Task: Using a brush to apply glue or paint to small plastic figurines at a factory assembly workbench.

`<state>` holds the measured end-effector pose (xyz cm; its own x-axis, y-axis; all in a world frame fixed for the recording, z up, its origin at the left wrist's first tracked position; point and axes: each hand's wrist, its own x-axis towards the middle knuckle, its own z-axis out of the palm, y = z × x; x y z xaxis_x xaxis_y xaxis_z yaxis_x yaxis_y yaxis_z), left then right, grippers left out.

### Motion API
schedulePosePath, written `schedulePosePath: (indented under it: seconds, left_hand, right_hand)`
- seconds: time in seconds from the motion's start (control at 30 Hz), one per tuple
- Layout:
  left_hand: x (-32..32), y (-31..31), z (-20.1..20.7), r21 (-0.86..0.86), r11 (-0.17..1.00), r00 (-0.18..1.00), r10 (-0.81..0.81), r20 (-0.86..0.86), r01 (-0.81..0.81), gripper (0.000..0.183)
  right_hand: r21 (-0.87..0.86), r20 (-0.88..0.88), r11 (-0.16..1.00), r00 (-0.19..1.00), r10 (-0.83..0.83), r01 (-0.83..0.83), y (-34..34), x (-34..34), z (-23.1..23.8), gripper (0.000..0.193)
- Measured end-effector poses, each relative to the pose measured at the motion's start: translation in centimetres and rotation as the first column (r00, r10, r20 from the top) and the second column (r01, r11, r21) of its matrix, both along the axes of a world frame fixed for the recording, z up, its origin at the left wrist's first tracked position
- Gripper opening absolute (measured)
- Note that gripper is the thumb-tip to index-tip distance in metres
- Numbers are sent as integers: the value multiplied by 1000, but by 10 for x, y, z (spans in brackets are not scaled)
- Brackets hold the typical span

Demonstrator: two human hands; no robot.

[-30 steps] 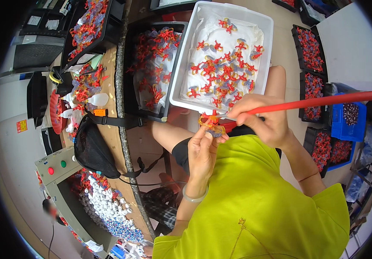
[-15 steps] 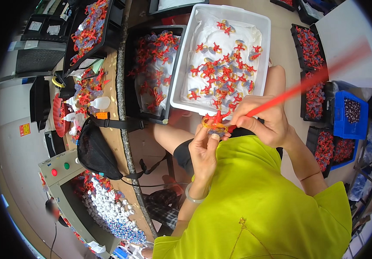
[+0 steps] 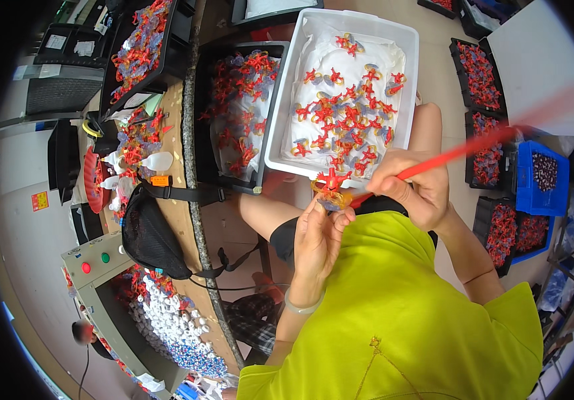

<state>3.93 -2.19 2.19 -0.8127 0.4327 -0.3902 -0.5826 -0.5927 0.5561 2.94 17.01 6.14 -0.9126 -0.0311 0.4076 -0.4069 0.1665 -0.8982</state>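
Note:
My left hand (image 3: pixel 319 239) pinches a small red, yellow and purple toy piece (image 3: pixel 331 188) just in front of my chest. My right hand (image 3: pixel 412 188) grips a long red brush (image 3: pixel 473 145) whose tip meets that piece; the handle sticks out to the right and is blurred. Just beyond both hands a white tray (image 3: pixel 275 140) rests on my lap, lined with white material and holding several of the same red pieces.
A black tray (image 3: pixel 201 120) of red pieces lies left of the white one. The bench edge (image 3: pixel 193 200) carries a black pouch (image 3: pixel 150 240), small white bottles (image 3: pixel 157 161) and a control box (image 3: pixel 93 261). Black trays (image 3: pixel 483 80) and a blue bin (image 3: pixel 540 177) stand at right.
The red brush handle has swung upward on the right while its tip stays at the piece. My left hand keeps its hold in about the same place.

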Motion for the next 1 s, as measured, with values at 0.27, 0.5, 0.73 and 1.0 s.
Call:
schedulePosePath:
  seconds: [0.27,0.5,0.73,1.0]
  left_hand:
    - [3,3,-4,-217,976,980,-9,-198,-34,35]
    - [2,3,1,-276,960,976,-95,-197,38,38]
    - [-16,1,5,4,991,990,-136,33,136,37]
    - [-21,-1,-1,-24,994,994,-107,-28,106,34]
  right_hand:
    - [-247,235,945,959,-158,217,-5,-1,7,13]
    - [-369,554,918,827,91,147,-19,-1,-23,13]
    - [-201,385,975,923,-7,92,-30,2,-23,19]
    - [-233,412,969,911,26,78,-36,-5,-29,18]
